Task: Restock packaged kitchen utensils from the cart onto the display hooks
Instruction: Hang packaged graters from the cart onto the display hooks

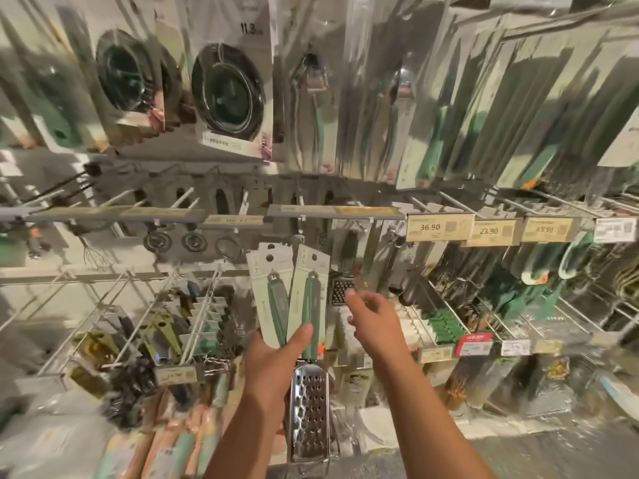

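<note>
My left hand (pixel 280 354) grips two packaged graters (pixel 290 292) by their green handles, fanned upright, their card tops just under the middle hook rail (pixel 332 211). The front grater's steel blade (pixel 309 413) hangs below my fist. My right hand (pixel 371 318) hovers just right of the packs with loosely curled fingers, holding nothing. Another grater (pixel 342 288) hangs on the hook behind it.
Display hooks (pixel 446 305) run across the wall, loaded with carded utensils. Round strainers (pixel 226 93) hang above, price tags (pixel 439 227) line the rail at right, and rolling-pin-like packs (pixel 173 440) stand at the lower left. The cart is out of view.
</note>
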A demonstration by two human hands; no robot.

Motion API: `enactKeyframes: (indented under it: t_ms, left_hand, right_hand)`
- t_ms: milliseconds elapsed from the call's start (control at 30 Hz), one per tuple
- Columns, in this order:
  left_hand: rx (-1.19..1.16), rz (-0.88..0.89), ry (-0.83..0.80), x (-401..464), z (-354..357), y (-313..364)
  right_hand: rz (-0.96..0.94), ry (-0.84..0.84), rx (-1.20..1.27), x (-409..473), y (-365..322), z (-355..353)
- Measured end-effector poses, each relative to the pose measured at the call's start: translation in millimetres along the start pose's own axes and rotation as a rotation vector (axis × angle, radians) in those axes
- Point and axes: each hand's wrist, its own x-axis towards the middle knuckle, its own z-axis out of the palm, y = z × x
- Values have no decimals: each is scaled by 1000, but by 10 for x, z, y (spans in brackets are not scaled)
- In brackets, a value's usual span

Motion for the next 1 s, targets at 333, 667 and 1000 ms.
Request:
enactKeyframes:
  t_ms: [333, 667, 1000]
  left_hand:
    - [4, 29, 4, -70, 94, -134]
    - [-126, -33, 0, -26, 72, -258]
    - [-266, -94, -5, 22, 29, -187]
  right_hand:
    - [81, -130, 226, -309, 163, 171]
    - [84, -197, 232, -314, 314, 152]
    - [38, -53, 306, -262, 325, 13]
